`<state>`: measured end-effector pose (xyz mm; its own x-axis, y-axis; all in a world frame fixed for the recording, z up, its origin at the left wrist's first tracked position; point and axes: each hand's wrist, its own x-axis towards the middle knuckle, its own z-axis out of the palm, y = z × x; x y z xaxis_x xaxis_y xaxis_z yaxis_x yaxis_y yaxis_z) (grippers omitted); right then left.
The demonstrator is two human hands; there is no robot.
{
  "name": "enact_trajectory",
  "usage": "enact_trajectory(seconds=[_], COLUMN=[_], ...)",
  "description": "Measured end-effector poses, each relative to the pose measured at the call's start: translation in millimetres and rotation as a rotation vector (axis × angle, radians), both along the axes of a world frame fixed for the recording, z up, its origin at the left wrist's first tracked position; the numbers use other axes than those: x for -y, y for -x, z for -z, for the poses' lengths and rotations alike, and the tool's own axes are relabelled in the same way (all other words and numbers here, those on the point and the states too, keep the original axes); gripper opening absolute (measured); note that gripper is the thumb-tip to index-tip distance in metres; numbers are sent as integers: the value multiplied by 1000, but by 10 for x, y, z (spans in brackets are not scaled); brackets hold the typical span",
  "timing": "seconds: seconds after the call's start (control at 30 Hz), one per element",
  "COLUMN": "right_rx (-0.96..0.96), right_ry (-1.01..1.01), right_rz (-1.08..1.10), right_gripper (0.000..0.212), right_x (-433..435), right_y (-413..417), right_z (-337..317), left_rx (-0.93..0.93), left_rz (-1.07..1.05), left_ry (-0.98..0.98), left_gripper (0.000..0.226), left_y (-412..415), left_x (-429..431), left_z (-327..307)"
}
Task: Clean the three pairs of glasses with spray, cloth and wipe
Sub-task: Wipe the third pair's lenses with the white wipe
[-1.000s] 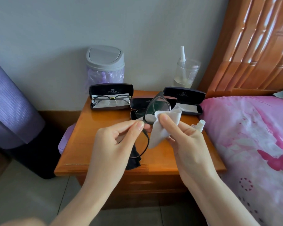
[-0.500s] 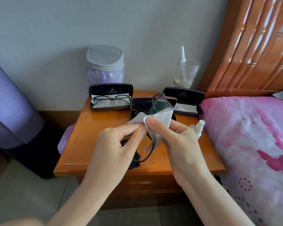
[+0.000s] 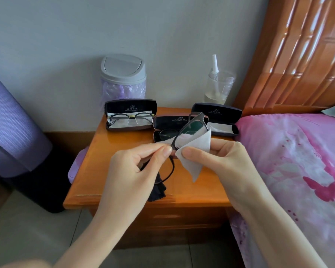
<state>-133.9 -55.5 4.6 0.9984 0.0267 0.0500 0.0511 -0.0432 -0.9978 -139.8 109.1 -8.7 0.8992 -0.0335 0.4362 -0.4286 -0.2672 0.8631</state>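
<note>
Above the wooden nightstand (image 3: 124, 198) my left hand (image 3: 132, 171) pinches a dark-framed pair of glasses (image 3: 190, 126) at the bridge, held edge-on. My right hand (image 3: 228, 163) grips a white wipe (image 3: 197, 151) folded round the upper lens. A dark cloth (image 3: 157, 188) hangs below my left hand. A second pair of glasses (image 3: 132, 118) lies in the open left case (image 3: 130, 108). A third pair (image 3: 166, 133) lies in the middle open case (image 3: 172, 120). The right case (image 3: 217, 117) stands open with only a white cloth inside. The spray bottle is hidden.
A grey swing-lid bin (image 3: 123, 78) with a purple bag stands at the back left of the nightstand. A clear jar (image 3: 219, 88) with a white nozzle stands at the back right. The pink bed (image 3: 298, 161) and wooden headboard (image 3: 298, 55) lie to the right.
The wipe has moved from over the top of the lens to its right side, leaving the lens and frame in sight. My right hand has shifted slightly right; the spray bottle behind it is now hidden.
</note>
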Motion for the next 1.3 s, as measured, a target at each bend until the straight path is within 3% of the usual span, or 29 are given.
enact_trajectory(seconds=[0.2,0.37,0.6,0.93,1.2,1.3], right_rx=[-42,-24,2,-20,-23,-2], right_ry=[13,-17,-108,-295,-302,-291], right_rz=[11,-2,50,112,182,187], right_gripper=[27,24,27,35,21,30], right_x=[65,-2,-164,-165,-121,-92], right_y=[-25,-27,-54,-165,-180,-169], right_z=[45,90,149,75,91,106], left_rx=[57,62,46,15,12,21], left_rz=[12,6,29,68,25,4], left_ry=[-45,-89,-140,-107,-66,-58], left_gripper=[34,14,24,16,16,16], left_y=[-13,-28,-38,11,-3,-4], left_x=[-27,-28,-19,19,32,37], left_z=[-6,20,74,38,76,85])
